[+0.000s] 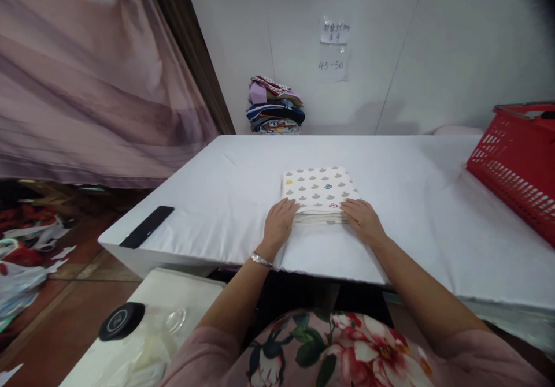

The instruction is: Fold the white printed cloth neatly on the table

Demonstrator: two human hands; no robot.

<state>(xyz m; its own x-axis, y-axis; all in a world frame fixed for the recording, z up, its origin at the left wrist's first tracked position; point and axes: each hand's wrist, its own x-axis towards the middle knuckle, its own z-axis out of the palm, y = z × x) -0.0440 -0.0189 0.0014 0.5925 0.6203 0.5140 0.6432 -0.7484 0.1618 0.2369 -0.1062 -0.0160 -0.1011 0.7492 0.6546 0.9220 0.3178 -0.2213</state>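
A folded white cloth (318,188) with rows of small grey motifs and a few yellow, blue and red ones lies on the white-covered table (225,196). Several layers show along its near edge. My left hand (280,219) is at the near left corner, its fingers closed over the edge. At the near right corner, my right hand (363,219) holds the cloth the same way. Both thumbs are mostly hidden. A silvery bracelet (261,260) circles my left wrist.
A dark phone-like slab (147,227) lies at the table's left corner. A red basket (515,167) stands on the right. Folded fabrics (276,107) are piled by the back wall. A white surface with a round black object (122,321) is at lower left.
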